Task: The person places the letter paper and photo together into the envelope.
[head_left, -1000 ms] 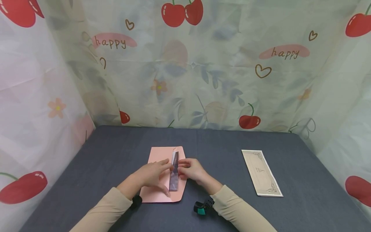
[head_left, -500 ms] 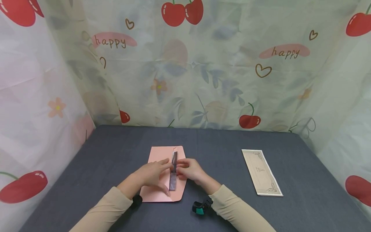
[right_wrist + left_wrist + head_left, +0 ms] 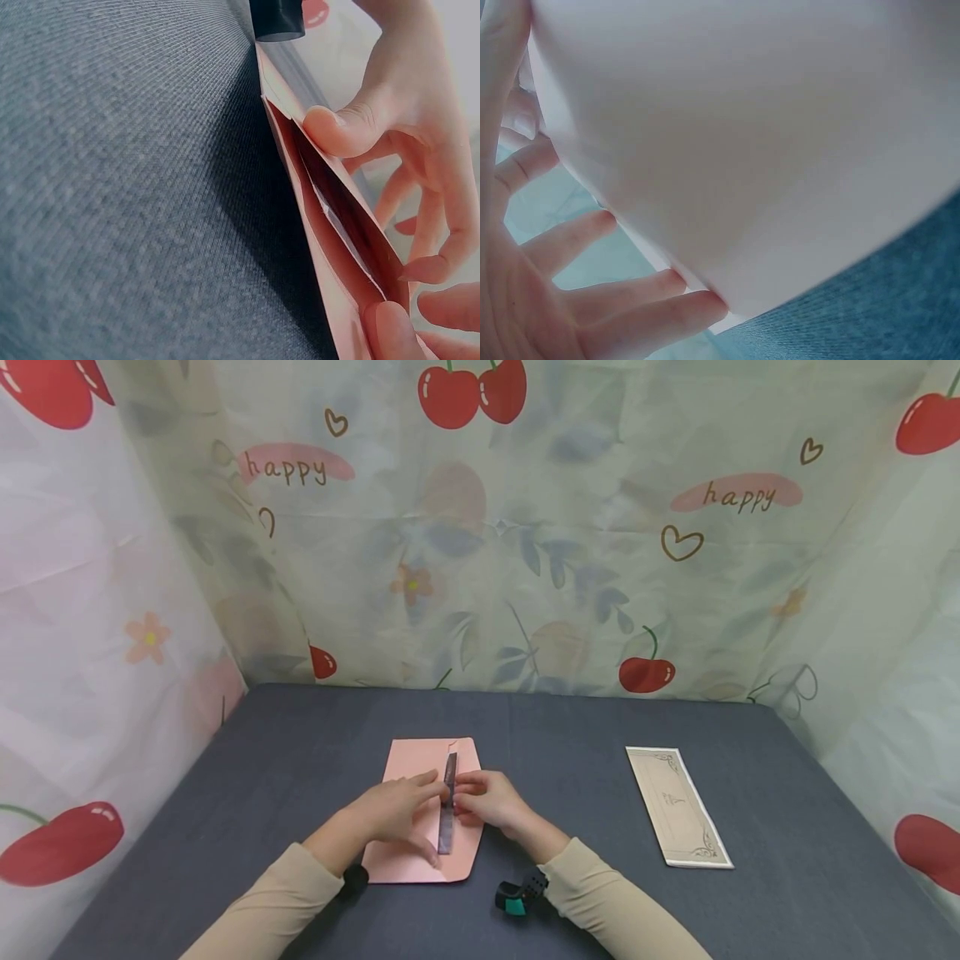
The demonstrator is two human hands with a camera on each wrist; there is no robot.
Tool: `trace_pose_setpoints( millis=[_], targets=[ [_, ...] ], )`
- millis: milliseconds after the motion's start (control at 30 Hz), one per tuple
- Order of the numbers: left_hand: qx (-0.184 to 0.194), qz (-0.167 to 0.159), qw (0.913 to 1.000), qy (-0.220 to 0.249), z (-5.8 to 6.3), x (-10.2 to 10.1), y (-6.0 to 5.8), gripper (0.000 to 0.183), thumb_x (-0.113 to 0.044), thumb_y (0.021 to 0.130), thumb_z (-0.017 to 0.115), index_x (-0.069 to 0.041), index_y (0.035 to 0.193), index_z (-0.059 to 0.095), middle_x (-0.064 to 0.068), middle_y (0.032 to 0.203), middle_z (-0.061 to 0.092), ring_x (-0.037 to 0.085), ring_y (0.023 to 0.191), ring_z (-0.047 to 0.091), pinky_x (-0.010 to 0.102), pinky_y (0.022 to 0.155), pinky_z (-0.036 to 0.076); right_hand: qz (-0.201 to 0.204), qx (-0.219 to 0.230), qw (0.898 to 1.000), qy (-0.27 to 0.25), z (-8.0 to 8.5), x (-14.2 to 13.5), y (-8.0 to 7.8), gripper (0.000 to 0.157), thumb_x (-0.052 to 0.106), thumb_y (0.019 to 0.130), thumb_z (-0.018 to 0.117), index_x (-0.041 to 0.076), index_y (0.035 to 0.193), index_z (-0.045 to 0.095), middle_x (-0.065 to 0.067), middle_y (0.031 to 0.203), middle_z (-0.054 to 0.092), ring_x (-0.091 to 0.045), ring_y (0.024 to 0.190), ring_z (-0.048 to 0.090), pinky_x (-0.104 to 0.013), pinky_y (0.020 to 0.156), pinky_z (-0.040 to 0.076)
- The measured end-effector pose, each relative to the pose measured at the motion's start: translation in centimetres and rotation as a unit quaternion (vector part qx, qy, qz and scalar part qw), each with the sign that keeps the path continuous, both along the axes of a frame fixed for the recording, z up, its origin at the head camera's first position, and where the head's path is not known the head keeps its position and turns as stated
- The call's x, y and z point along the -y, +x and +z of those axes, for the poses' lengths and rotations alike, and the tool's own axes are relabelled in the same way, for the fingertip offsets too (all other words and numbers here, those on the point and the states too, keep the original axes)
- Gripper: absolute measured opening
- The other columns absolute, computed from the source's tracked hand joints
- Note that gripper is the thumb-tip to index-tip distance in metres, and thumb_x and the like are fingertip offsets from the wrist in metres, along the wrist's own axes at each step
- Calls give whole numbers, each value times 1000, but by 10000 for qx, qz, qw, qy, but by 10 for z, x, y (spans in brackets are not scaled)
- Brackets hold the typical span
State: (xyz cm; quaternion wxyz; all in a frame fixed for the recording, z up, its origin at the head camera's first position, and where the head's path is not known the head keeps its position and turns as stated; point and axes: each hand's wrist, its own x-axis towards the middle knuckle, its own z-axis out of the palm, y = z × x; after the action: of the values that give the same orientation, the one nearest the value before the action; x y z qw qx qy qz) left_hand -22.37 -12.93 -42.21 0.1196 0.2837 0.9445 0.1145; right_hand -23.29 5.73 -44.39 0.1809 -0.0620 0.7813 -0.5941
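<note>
A pink envelope (image 3: 416, 760) lies with its opening facing right. My left hand (image 3: 393, 810) is over it, thumb and fingertips spread along the upper lip, holding it raised; in the left wrist view several fingertips (image 3: 705, 300) meet the paper edge. A thin dark printed card (image 3: 446, 833) with a pale edge sits partly inside, a narrow strip still showing. My right hand (image 3: 491, 797) pinches the card's outer edge. In the right wrist view, the right thumb (image 3: 391, 330) is at the envelope's mouth, with the card (image 3: 360, 240) between the pink layers.
A long cream card with ornamental corners (image 3: 678, 810) lies on the dark cloth-covered table (image 3: 570, 735) to the right. Black wrist devices (image 3: 517, 897) are on both wrists. Curtains with cherry prints (image 3: 510, 568) enclose the back and sides.
The dark card has slid left into the envelope, its visible strip growing narrower. My right hand has shifted slightly left with it; my left hand stays in place.
</note>
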Motion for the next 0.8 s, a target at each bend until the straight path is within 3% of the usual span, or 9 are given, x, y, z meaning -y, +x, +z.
trace_pose_setpoints(
  millis=[367,633,800],
  targets=[
    [-37,-22,10000,37,0,0,1,78,-68,53,75,-26,114,51,15,149,36,41,120,52,54,92,44,27,-20,10000,-10,-2,2,-1,38,3,88,59,-4,125,53,-20,108,66,-13,78,67,-29,66,56],
    [-48,-33,10000,79,0,1,1,94,-67,53,76,-24,131,47,14,150,34,39,123,50,54,94,44,108,12,9999,-73,-1,3,1,40,3,89,58,-6,127,51,-22,111,65,-16,82,68,-30,68,56],
    [-56,-38,10000,51,0,0,2,95,-67,54,76,-23,133,46,15,150,34,39,123,50,54,94,44,130,20,9999,-97,0,4,2,40,3,89,58,-6,127,51,-21,111,65,-16,81,68,-30,68,56]
  ],
)
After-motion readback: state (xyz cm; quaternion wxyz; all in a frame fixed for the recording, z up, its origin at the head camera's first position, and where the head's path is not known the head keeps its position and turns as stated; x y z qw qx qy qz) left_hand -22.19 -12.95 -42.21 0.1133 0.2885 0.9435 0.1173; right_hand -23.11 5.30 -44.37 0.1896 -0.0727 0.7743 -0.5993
